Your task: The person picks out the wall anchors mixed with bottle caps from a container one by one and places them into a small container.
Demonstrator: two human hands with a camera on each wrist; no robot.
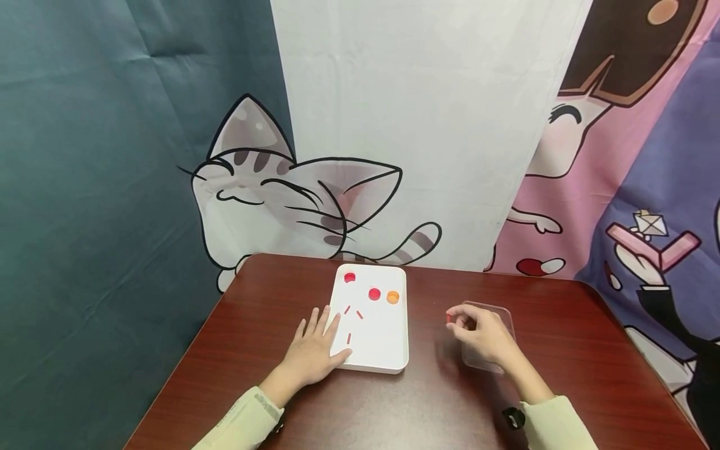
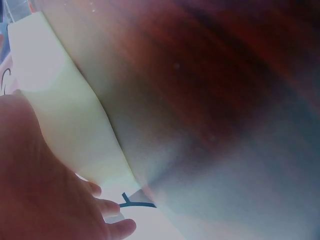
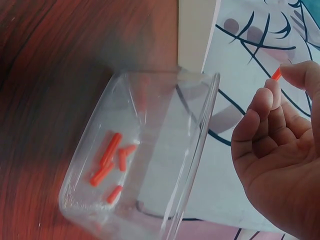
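My left hand (image 1: 312, 353) lies with fingers spread at the left edge of a white tray (image 1: 388, 340). In the left wrist view that hand (image 2: 55, 175) sits beside the tray's pale side (image 2: 75, 95). Between thumb and fingertip, my right hand (image 1: 484, 334) pinches a small orange-red stick (image 3: 276, 74). It is held above the left side of a clear plastic box (image 1: 484, 364). In the tray lie three short red sticks (image 1: 349, 338), two red round pieces (image 1: 374, 294) and an orange round piece (image 1: 393, 297).
Several orange-red sticks (image 3: 102, 173) lie at the bottom of the clear box, right of the tray. Both stand on a dark red-brown wooden table (image 1: 247, 319). A cloth printed with cartoon figures (image 1: 450, 125) hangs behind the table's far edge.
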